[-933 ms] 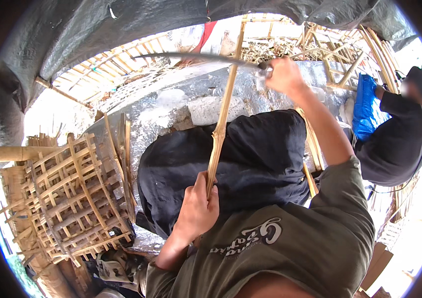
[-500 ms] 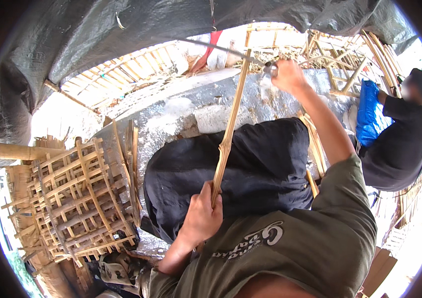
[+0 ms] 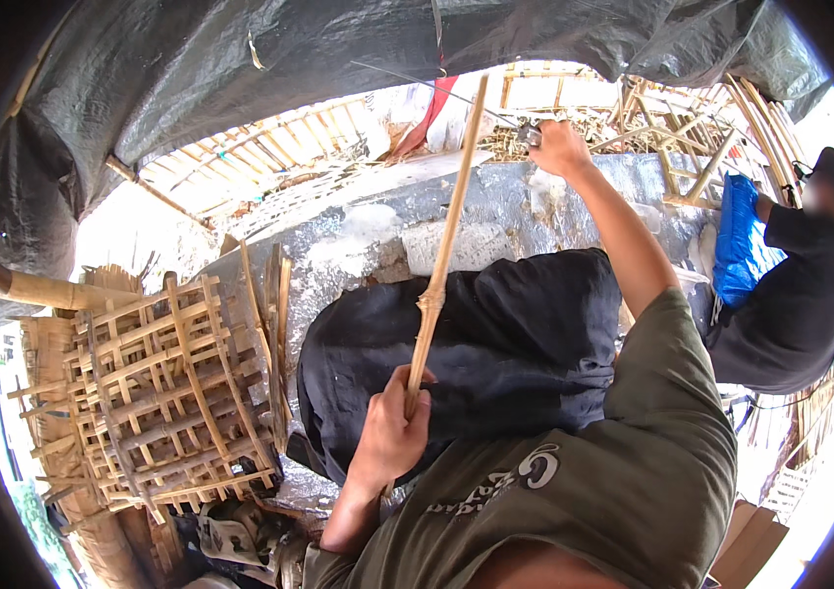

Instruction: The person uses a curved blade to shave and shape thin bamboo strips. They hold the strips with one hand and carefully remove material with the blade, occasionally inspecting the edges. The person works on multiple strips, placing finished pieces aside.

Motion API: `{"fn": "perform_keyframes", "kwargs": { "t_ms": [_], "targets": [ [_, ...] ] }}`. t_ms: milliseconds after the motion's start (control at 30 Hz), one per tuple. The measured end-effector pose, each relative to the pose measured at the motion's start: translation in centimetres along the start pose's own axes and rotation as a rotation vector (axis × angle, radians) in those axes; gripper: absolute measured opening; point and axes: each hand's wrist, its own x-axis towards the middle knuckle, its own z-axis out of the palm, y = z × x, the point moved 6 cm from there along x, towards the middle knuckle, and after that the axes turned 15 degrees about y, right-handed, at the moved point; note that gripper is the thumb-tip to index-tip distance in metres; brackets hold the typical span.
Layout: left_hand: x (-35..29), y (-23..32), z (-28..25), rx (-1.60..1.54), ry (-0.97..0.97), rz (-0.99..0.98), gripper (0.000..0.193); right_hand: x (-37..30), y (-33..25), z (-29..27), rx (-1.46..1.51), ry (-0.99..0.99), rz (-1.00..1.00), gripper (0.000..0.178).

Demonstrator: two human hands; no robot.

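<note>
My left hand is closed around the lower part of a long split bamboo stick, just below a thick knot. The stick slants up and away, slightly to the right. In my right hand, stretched out far ahead, is a long thin-bladed knife. Its blade points left and crosses the stick near the top end; whether they touch I cannot tell. My right fingers wrap the handle, mostly hiding it. Black cloth covers my legs beneath the stick.
A woven bamboo lattice stands at my left. Dark plastic sheeting hangs overhead. To the right a person in black sits beside a blue bag. Bamboo frames lie at the far right. A pale block rests ahead.
The knife blade has tilted more steeply and no longer passes plainly in front of the stick. The stick's top sits lower in view; my left hand has shifted slightly down and left.
</note>
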Motion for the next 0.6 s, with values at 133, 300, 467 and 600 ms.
{"fn": "perform_keyframes", "kwargs": {
  "t_ms": [133, 300, 467, 600],
  "targets": [
    [0.8, -1.2, 1.0, -0.171, 0.038, -0.077, 0.016, -1.4, 0.0, 1.8, 0.143, -0.076, 0.144, 0.035],
    [0.8, -3.4, 1.2, -0.246, -0.029, -0.153, 0.012, -0.9, 1.6, 2.5, 0.293, -0.009, 0.182, 0.039],
    [0.6, -4.4, 2.1, -0.176, -0.031, -0.109, 0.011, -2.6, 1.2, 1.4, 0.573, 0.034, 0.222, 0.033],
    [1.1, -3.8, 2.8, -0.131, 0.004, -0.113, 0.009, -4.7, -1.3, -0.6, 0.573, 0.017, 0.058, 0.023]
  ]
}}
